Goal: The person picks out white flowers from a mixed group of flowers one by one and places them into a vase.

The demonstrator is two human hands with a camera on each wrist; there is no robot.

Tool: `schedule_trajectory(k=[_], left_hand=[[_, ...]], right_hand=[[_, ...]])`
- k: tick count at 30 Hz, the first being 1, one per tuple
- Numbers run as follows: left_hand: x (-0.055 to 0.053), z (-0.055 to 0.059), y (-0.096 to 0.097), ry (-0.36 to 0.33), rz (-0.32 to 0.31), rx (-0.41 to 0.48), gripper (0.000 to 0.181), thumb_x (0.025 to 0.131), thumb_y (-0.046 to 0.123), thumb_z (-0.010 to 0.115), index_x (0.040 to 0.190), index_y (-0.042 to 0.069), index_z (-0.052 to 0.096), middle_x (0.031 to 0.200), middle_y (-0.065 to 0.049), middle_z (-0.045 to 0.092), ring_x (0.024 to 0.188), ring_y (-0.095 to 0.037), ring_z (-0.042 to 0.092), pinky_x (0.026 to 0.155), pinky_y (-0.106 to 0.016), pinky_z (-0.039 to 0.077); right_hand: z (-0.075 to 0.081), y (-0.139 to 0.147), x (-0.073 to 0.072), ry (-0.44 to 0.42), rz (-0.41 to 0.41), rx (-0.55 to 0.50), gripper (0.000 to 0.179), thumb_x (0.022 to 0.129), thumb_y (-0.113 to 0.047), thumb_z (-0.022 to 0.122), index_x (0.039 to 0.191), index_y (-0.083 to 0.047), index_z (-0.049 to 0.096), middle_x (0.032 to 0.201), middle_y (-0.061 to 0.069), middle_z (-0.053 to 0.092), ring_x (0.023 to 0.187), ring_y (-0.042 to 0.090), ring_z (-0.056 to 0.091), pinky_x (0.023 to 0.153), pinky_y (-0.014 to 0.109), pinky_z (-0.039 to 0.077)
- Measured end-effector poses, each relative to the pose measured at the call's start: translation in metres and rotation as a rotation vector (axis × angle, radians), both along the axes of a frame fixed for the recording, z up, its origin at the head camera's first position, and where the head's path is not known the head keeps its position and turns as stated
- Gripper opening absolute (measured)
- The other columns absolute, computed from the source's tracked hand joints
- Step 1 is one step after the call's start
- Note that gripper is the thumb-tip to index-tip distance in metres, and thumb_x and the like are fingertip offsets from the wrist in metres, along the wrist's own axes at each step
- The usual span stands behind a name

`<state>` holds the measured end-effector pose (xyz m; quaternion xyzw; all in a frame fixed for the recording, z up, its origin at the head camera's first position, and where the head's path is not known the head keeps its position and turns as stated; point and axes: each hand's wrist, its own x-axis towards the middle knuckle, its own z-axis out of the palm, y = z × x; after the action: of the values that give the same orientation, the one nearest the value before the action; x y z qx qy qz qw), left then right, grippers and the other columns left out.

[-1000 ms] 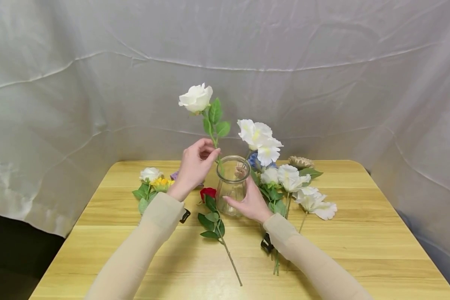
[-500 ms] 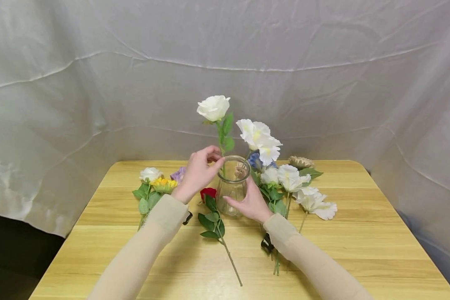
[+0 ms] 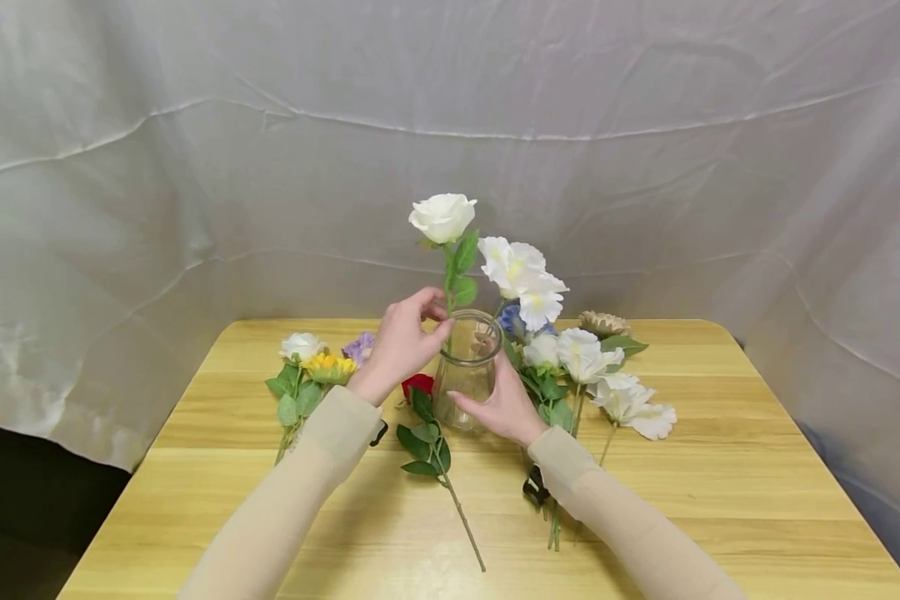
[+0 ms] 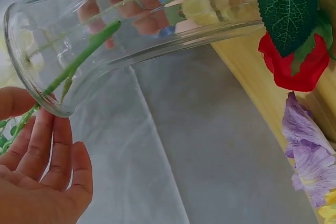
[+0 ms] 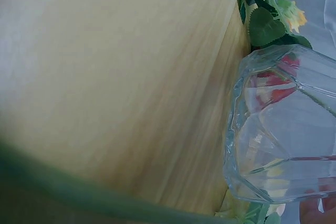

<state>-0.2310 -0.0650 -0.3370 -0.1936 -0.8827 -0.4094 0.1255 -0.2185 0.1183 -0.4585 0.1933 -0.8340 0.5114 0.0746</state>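
Note:
My left hand [image 3: 412, 337] pinches the green stem of a white rose [image 3: 442, 218] just above the mouth of a clear glass vase [image 3: 465, 383]. In the left wrist view, the cut end of the rose stem [image 4: 84, 56] is inside the vase neck, well short of the base. My right hand [image 3: 504, 400] grips the vase from its right side, thumb across the front. A white ruffled flower [image 3: 521, 275] leans out over the rim on the right, and a thinner stem shows inside the glass. The right fingers are partly seen through the vase.
A red rose [image 3: 418, 385] lies before the vase. Left are a white rose [image 3: 302, 347], a yellow flower [image 3: 327, 368] and a purple flower [image 3: 358, 347]. Right lie several white flowers [image 3: 585, 356], a blue flower [image 3: 512, 320] and a beige flower [image 3: 604, 323]. Grey cloth hangs behind.
The left hand has carried the white rose right and lowered it, so its stem sits in the vase mouth and stands more upright. The right hand and vase have stayed in place.

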Motion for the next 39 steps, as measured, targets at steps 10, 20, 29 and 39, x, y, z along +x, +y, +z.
schedule_trajectory(k=[10,20,29,39], left_hand=[[-0.0020,-0.0031,0.0032,-0.008,0.006,-0.049,0.025,0.093,0.011,0.068,0.117,0.005,0.067,0.102,-0.010,0.077,0.066,-0.020,0.066,0.058,-0.026,0.047],[-0.0033,-0.0026,0.0062,-0.046,0.007,-0.095,0.026,0.091,0.011,0.070,0.116,0.005,0.070,0.103,-0.009,0.076,0.054,-0.015,0.048,0.054,-0.025,0.039],[-0.0038,-0.0060,0.0076,-0.003,0.018,-0.131,0.022,0.091,0.012,0.071,0.112,0.007,0.071,0.101,-0.006,0.077,0.098,-0.030,0.065,0.083,-0.040,0.050],[-0.0003,-0.0080,0.0067,0.011,0.010,-0.146,0.026,0.092,0.015,0.070,0.117,0.008,0.071,0.108,-0.006,0.076,0.105,-0.027,0.064,0.092,-0.042,0.052]], right_hand=[[-0.0025,0.0013,-0.0020,0.009,-0.003,0.011,0.099,0.081,-0.029,0.085,0.158,-0.020,0.023,0.158,0.011,0.041,0.146,0.032,0.041,0.122,0.055,0.033],[-0.0007,0.0008,-0.0005,-0.002,-0.005,0.024,0.096,0.082,-0.029,0.083,0.157,-0.018,0.025,0.158,0.012,0.040,0.147,0.032,0.040,0.122,0.055,0.034],[-0.0004,0.0007,-0.0003,0.001,-0.007,0.026,0.099,0.082,-0.030,0.084,0.158,-0.019,0.022,0.159,0.013,0.038,0.148,0.033,0.039,0.122,0.056,0.032],[-0.0014,0.0014,-0.0009,0.017,0.008,0.023,0.100,0.082,-0.027,0.083,0.159,-0.020,0.020,0.160,0.011,0.037,0.148,0.032,0.039,0.122,0.055,0.032]])
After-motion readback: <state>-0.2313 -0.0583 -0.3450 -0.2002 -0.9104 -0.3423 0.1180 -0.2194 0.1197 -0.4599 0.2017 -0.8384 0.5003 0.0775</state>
